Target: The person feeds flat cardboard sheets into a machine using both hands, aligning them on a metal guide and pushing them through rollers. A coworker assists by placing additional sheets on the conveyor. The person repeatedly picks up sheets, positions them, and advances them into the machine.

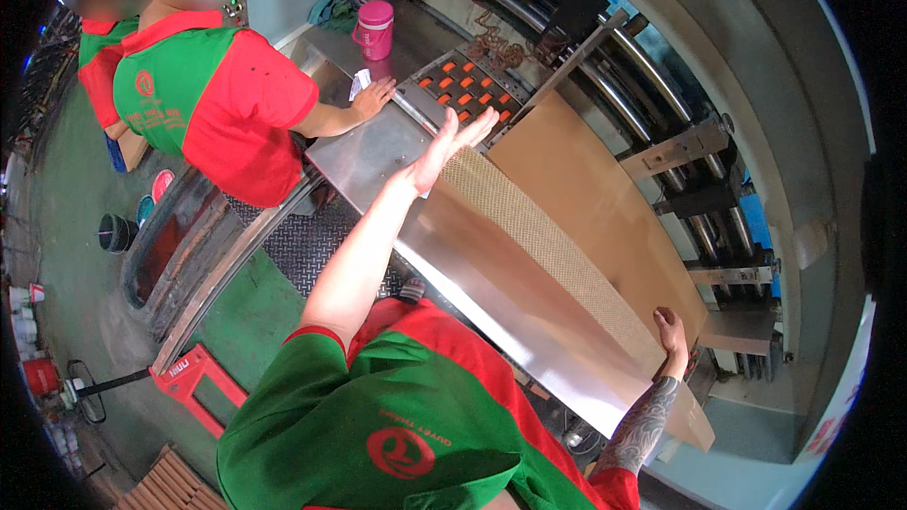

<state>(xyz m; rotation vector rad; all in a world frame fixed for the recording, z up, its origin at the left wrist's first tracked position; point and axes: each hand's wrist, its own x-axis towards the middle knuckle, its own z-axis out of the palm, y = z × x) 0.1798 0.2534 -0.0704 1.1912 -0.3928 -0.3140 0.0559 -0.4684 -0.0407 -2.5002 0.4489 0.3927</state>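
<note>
My left hand (pixel 449 146) is open, its fingers spread, above the far left end of a patterned, pale tan strip (pixel 529 212). Nothing is held in it. My right hand (pixel 671 329) is at the right end of a brown cardboard sheet (pixel 586 198), fingers curled inward. Whether it grips the sheet's edge cannot be made out. The cardboard lies flat between the strip and the machine rollers. Nearer to me, a shiny metal plate (pixel 491 260) slopes along the strip. A brown cardboard piece (pixel 694 427) sticks out below my right wrist.
A co-worker's hand (pixel 373 99) rests on the metal table (pixel 364 156) at the left. Behind it stand a pink lidded jug (pixel 374 30) and orange rollers (pixel 468 85). Steel machine rollers (pixel 652 71) run along the far right. A red frame (pixel 196 382) stands lower left.
</note>
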